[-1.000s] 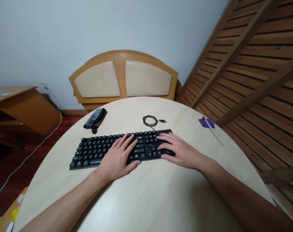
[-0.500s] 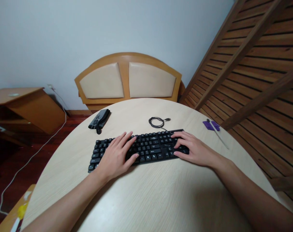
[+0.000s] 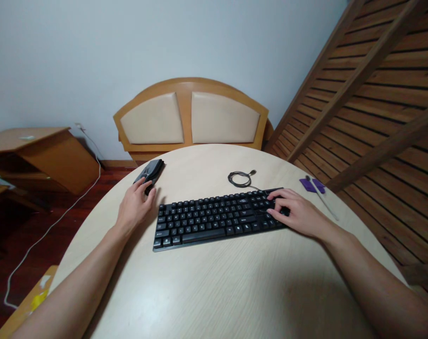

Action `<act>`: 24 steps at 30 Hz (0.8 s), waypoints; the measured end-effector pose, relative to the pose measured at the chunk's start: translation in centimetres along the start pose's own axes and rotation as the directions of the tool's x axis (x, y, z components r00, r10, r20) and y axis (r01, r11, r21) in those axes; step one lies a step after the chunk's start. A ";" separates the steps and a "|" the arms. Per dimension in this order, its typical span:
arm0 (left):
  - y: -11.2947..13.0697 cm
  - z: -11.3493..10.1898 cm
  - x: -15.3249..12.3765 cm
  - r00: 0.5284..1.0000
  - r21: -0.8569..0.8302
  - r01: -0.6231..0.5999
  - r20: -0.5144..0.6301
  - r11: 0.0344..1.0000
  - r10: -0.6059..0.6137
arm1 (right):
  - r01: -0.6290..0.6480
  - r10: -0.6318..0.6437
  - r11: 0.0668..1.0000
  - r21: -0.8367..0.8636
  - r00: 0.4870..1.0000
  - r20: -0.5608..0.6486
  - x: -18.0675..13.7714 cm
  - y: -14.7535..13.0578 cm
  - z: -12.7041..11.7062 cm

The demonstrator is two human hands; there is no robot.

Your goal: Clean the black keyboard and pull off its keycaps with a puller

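Note:
A black computer keyboard [image 3: 203, 219] lies on the round pale table, tilted slightly up toward the right. My right hand [image 3: 297, 212] rests over its right end, fingers bent and apart on the number pad, which they partly cover. At the back left lies a dark folded pouch [image 3: 151, 168] with a black cord. My left hand [image 3: 135, 202] is at the pouch's near end, fingers apart and covering part of the cord; whether they touch it is hard to see. Behind the keyboard sits its coiled cable [image 3: 240, 184] with a plug.
A purple cloth [image 3: 307, 185] with a thin light stick-like tool [image 3: 322, 199] across it lies at the right. A wooden headboard [image 3: 188, 113] stands behind the table [image 3: 214, 282]. Slatted wooden panels [image 3: 369, 103] lean at the right, and a low wooden desk [image 3: 59, 160] stands left.
My left hand has left the keyboard and moved left to the pouch. The keyboard has shifted right along with my right hand, its cable moving too. The view has turned slightly.

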State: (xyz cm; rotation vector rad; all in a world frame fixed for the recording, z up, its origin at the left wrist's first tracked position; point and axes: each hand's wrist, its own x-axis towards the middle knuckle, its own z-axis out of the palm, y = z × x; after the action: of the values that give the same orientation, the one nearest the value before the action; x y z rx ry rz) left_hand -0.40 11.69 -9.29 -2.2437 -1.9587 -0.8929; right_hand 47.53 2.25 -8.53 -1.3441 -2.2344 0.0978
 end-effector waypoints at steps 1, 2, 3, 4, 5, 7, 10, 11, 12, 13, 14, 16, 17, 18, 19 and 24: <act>-0.5 0.3 0.2 1.000 0.006 0.009 -0.002 1.000 -0.009 | -0.013 0.013 1.000 -0.003 1.000 -0.006 0.0 0.1 0.0; -1.0 0.7 0.4 1.000 0.013 0.016 -0.001 1.000 -0.016 | -0.028 0.028 1.000 -0.008 1.000 -0.012 0.0 0.2 -0.1; -1.4 0.9 0.6 1.000 0.019 0.019 0.002 1.000 -0.019 | -0.043 0.043 0.999 -0.012 0.999 -0.019 -0.1 0.3 -0.1; -1.7 1.2 0.7 1.000 0.026 0.020 0.005 0.999 -0.020 | -0.057 0.057 0.998 -0.017 0.998 -0.027 -0.1 0.4 -0.2; -1.9 1.4 0.7 1.000 0.033 0.022 0.005 0.999 -0.022 | -0.069 0.069 0.997 -0.023 0.997 -0.035 -0.1 0.6 -0.3; -2.3 1.6 0.8 1.000 0.046 0.029 -0.002 0.999 -0.029 | -0.088 0.087 0.996 -0.032 0.995 -0.046 -0.2 1.0 -0.4; -2.7 1.8 1.0 0.999 0.045 0.044 -0.025 0.998 -0.043 | -0.127 0.124 0.991 -0.038 0.990 -0.064 -0.3 1.5 -0.4; -2.8 1.8 1.0 0.998 0.037 0.049 -0.034 0.998 -0.048 | -0.144 0.141 0.989 -0.033 0.987 -0.077 -0.3 1.6 -0.3; -2.9 1.8 1.1 0.998 0.025 0.055 -0.041 0.998 -0.054 | -0.157 0.154 0.987 -0.022 0.984 -0.091 -0.4 1.7 -0.2; -2.9 1.8 1.1 0.997 0.009 0.067 -0.049 0.998 -0.067 | -0.166 0.164 0.986 -0.011 0.981 -0.103 -0.4 1.8 -0.1; -2.9 1.8 1.2 0.995 -0.010 0.085 -0.057 0.996 -0.085 | -0.173 0.171 0.985 -0.002 0.979 -0.110 -0.5 1.9 0.1; -3.0 1.7 1.3 0.988 -0.059 0.131 -0.075 0.990 -0.135 | -0.175 0.175 0.984 0.001 0.980 -0.096 -0.5 2.0 0.3; -3.0 1.7 1.4 0.983 -0.089 0.152 -0.087 0.984 -0.160 | -0.174 0.173 0.985 -0.003 0.982 -0.079 -0.6 2.0 0.4; -2.9 1.6 1.4 0.978 -0.120 0.169 -0.101 0.978 -0.181 | -0.173 0.172 0.985 -0.007 0.983 -0.058 -0.6 2.0 0.5; -2.9 1.6 1.4 0.973 -0.148 0.183 -0.117 0.972 -0.201 | -0.170 0.169 0.985 -0.011 0.985 -0.039 -0.6 1.9 0.5; -2.8 1.1 1.3 0.929 -0.223 0.295 -0.160 0.929 -0.334 | -0.165 0.165 0.986 -0.006 0.986 -0.008 -0.5 1.6 -0.2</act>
State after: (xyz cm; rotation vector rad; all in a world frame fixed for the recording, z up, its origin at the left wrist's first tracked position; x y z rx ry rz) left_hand -2.46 13.85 -10.54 -1.8596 -2.2620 -1.3395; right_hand 49.07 2.56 -9.12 -1.5290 -2.1160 0.1437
